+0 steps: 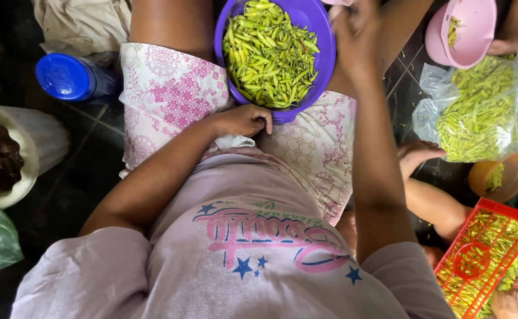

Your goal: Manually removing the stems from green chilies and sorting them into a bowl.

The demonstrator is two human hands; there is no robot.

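Observation:
A purple bowl (324,65) heaped with green chilies (270,53) rests on my lap, on patterned pink-and-white shorts. My left hand (244,120) lies on my thigh with its fingers curled in, touching the bowl's near edge; nothing shows in it. My right hand (353,29) is raised at the bowl's right rim. It is blurred, and I cannot make out whether its fingers hold a chili.
A blue-capped bottle (70,77) lies at left by a white dish of dark lumps (25,171). At right are a clear bag of chilies (477,112), a pink bowl (471,29) under another person's hand (507,38), a red basket (489,254) and someone's foot (418,152).

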